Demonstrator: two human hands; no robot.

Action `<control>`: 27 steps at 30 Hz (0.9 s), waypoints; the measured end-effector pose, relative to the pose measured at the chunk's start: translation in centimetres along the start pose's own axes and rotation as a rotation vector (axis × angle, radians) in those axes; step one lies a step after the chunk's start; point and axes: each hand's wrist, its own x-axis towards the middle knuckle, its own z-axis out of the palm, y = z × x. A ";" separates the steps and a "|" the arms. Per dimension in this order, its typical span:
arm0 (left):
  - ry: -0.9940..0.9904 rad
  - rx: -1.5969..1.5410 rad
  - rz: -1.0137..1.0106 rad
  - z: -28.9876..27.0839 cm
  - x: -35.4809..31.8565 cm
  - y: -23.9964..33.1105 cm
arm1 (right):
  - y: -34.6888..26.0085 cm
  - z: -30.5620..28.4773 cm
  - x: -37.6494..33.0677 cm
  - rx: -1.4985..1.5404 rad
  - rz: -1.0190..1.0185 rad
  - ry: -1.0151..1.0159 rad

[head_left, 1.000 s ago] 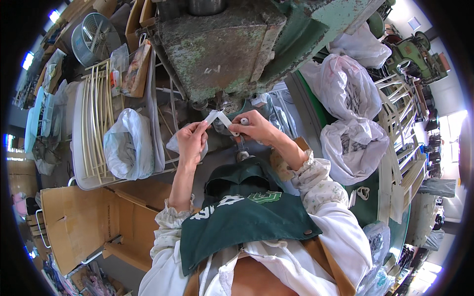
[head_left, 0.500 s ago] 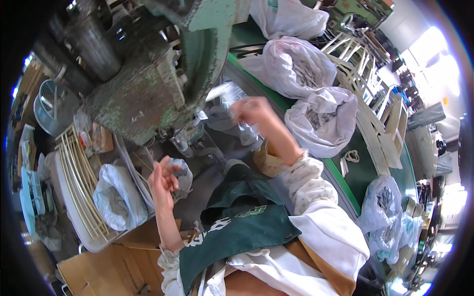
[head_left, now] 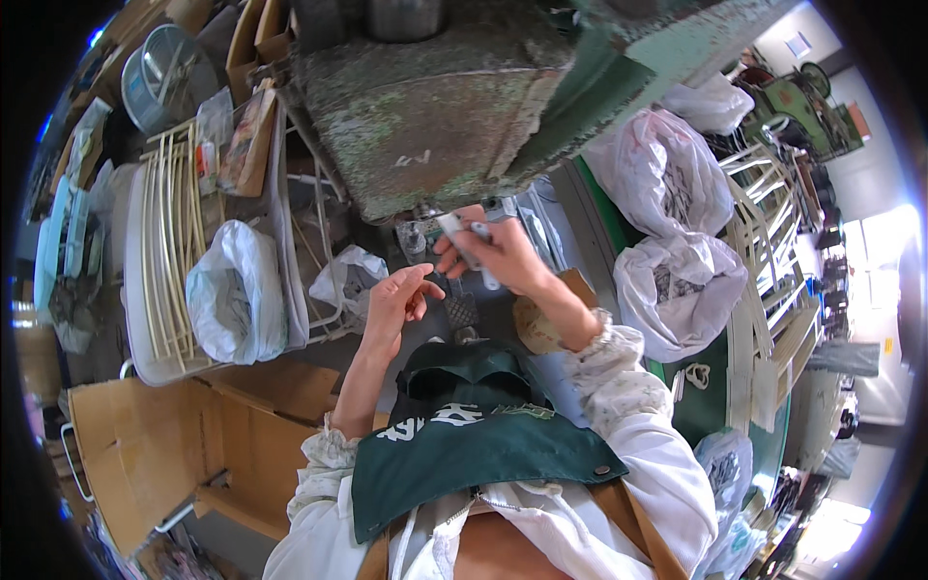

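Observation:
My right hand (head_left: 498, 256) is raised under the worn green machine (head_left: 435, 106) and grips a thin white strip (head_left: 464, 242) between its fingers. A little lower and to the left, my left hand (head_left: 394, 302) holds nothing, its fingers loosely curled and apart. Both hands hover above a dark work surface (head_left: 462, 311) at the foot of the machine. A green apron (head_left: 454, 445) and white sleeves fill the lower view.
A white plastic bag (head_left: 237, 295) lies against a tray of pale rods (head_left: 169, 251) at left. Two full white bags (head_left: 672, 280) (head_left: 667, 184) sit at right beside wooden racks (head_left: 773, 290). An opened cardboard box (head_left: 155, 445) is at lower left.
Both hands held the white strip together a second ago. The left hand has let go and dropped lower; the right hand keeps the strip up by the machine. The view swung and returned.

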 end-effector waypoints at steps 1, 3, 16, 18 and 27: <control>0.011 -0.009 0.015 -0.1 -0.1 -0.1 | 0.2 1.1 0.8 -0.004 -0.023 -0.028; 0.055 -0.010 0.025 -0.9 -0.5 -0.2 | 0.9 2.0 1.9 0.004 0.043 -0.018; 0.888 1.154 0.180 -30.7 -0.5 -8.5 | 0.9 2.5 2.3 -0.126 0.363 -0.031; 0.761 0.970 0.186 -30.3 -0.4 -8.1 | 1.3 1.1 1.8 -0.118 0.428 -0.019; 1.313 1.456 -0.050 -41.6 7.9 -7.1 | 10.8 -12.1 1.9 -0.926 0.286 0.339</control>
